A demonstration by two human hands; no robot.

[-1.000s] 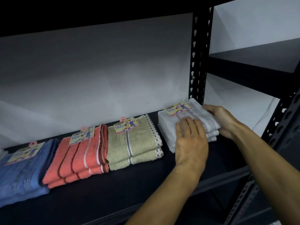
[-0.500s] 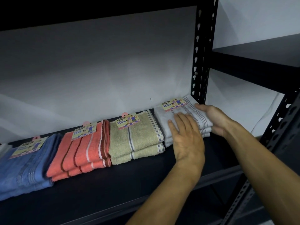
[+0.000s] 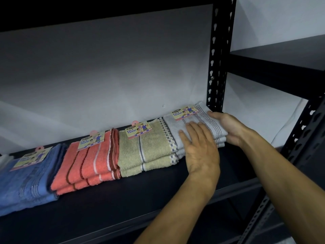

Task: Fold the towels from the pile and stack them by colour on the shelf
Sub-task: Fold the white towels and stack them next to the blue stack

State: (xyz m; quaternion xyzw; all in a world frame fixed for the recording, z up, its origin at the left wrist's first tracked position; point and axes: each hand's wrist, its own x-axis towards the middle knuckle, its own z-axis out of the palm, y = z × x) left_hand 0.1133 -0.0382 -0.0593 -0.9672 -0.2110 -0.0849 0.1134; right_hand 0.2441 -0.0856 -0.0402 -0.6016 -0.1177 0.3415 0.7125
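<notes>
Left hand (image 3: pixel 200 148) flat, fingers straight, pressing top of white stack (image 3: pixel 191 127); right hand (image 3: pixel 228 127) cupping its right end, fingers wrapped round edge. Stack at shelf (image 3: pixel 140 196) right end, touching green stack (image 3: pixel 146 152); then red (image 3: pixel 88 164), blue (image 3: pixel 26 180).

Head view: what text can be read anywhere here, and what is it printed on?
"ENE Face Towel": card tag on the olive towel stack.
"ENE Face Towel": card tag on the coral towel stack.
"ENE": card tag on the white towel stack; the rest is blurred.
Card tag on the blue towel stack: too blurred to read.
</notes>
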